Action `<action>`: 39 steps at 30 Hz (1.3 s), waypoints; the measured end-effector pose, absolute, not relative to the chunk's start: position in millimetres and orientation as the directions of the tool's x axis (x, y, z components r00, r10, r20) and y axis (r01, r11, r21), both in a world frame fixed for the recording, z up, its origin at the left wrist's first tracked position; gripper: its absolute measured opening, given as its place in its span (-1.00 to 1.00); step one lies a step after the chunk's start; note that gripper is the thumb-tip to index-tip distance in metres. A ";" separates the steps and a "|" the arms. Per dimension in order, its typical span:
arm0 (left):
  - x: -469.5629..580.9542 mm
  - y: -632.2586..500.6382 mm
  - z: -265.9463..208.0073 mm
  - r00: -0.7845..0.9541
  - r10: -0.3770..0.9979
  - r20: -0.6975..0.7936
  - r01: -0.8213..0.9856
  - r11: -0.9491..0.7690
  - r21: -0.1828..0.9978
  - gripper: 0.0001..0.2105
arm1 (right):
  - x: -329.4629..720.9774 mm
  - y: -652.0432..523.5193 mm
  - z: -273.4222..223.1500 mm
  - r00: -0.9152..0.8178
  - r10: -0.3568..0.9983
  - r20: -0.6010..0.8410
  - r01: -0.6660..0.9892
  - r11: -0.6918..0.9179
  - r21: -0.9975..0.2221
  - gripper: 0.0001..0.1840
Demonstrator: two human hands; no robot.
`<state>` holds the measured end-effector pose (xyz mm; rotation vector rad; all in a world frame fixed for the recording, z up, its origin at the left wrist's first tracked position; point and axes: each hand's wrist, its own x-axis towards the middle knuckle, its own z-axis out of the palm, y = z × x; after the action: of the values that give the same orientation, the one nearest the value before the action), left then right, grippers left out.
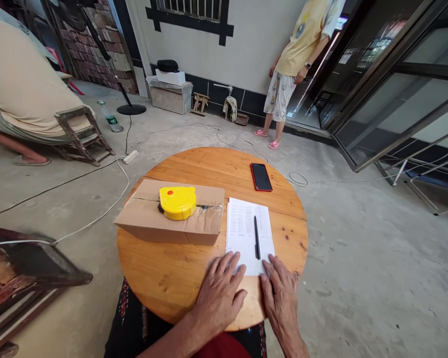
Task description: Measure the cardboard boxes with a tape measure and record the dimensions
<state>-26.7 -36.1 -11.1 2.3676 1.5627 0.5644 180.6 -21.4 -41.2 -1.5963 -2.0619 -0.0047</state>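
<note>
At the paper [244, 246], left hand [220, 291] and right hand [282, 293] rest, fingers [237, 259] slightly apart — the pen [257, 237] between, just ahead.

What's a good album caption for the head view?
Left hand and right hand by paper and pen; yellow tape measure on a box.

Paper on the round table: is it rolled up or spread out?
Spread out: the paper lies flat on the table, rows of small marks facing up, with a pen resting on it.

Left hand [220, 288] and right hand [282, 288] at white paper [245, 243]
</note>
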 end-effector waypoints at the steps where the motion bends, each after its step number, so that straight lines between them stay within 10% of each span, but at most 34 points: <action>1: -26.5 -36.2 -11.4 0.350 0.918 0.185 0.825 -0.396 0.403 -0.56 | 178.6 -22.8 -40.8 -0.156 0.901 0.405 0.901 0.298 -0.315 -0.64; 17: -20.6 -6.2 11.6 0.411 0.895 0.172 0.790 -0.443 0.423 -0.54 | 191.1 -18.0 -40.0 -0.050 0.900 0.432 0.894 0.234 -0.383 -0.45; 24: -66.9 -56.1 11.8 0.330 0.918 0.220 0.706 -0.395 0.588 -0.84 | 171.7 -4.3 -12.9 -0.138 0.879 0.456 0.836 0.350 -0.422 -0.58; 31: -153.8 -89.4 11.7 -0.172 0.925 0.339 0.574 -0.185 0.797 -0.79 | 60.0 42.4 111.7 -0.343 0.795 0.500 0.643 0.587 -0.492 -0.56; 35: -200.7 -82.6 28.2 -0.518 0.822 0.236 0.466 0.040 0.884 -0.78 | -8.6 78.4 141.9 -0.584 0.688 0.431 0.609 0.722 -0.327 -0.16; 39: -227.4 -52.1 47.3 -0.631 0.773 0.065 0.245 0.119 0.962 -0.51 | -35.9 93.3 141.4 -0.612 0.713 0.342 0.588 0.700 -0.406 -0.29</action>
<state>-227.4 -52.1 47.3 0.9831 1.9464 1.5318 -35.9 93.3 141.4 -0.9992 -2.4263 0.3476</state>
